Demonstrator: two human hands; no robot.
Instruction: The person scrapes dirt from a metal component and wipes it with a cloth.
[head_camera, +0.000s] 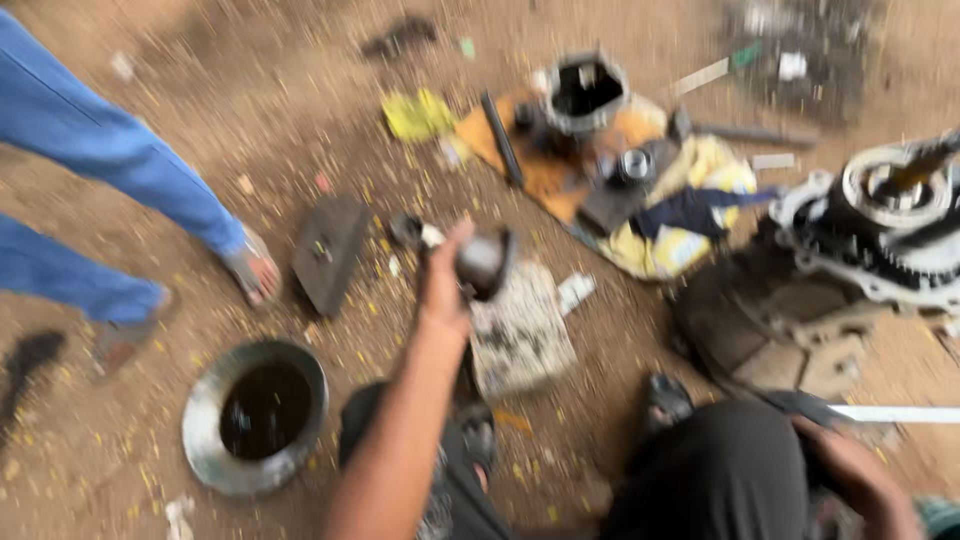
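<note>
Gripping a dark round metal part (484, 262), the left hand (443, 290) is holding it above the dirt floor (300, 120). Right hand (850, 470) is resting by the knee, grip unclear. Gearbox housing (850, 250) is lying dismantled; reassembly appears outstanding.

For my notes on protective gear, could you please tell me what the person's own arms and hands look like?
Both are bare. The left hand and its forearm show no glove, sleeve, watch or ring. The right hand, low at the frame's edge beside dark trousers, also looks ungloved. Motion blur hides finer details.
</note>
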